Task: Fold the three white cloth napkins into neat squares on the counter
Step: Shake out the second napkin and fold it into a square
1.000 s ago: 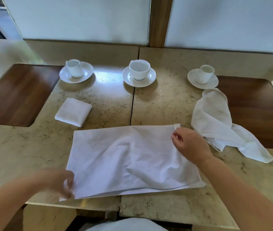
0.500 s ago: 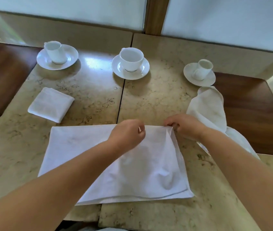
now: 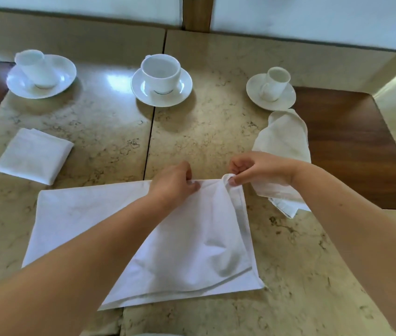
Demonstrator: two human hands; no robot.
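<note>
A half-folded white napkin lies spread on the marble counter in front of me. My left hand pinches its far edge near the middle. Just to the right, my right hand pinches the far right corner and lifts it slightly, so the cloth bunches there. A second napkin, folded into a small square, lies at the left. The third napkin lies crumpled at the right, partly hidden behind my right wrist.
Three white cups on saucers stand in a row at the back: left, middle, right. Dark wooden insets flank the marble at both sides. The counter's front edge runs just below the napkin.
My left hand came from the napkin's near left corner across to its far edge beside my right hand. The right corner is now lifted a little. The view has tilted down and closer.
</note>
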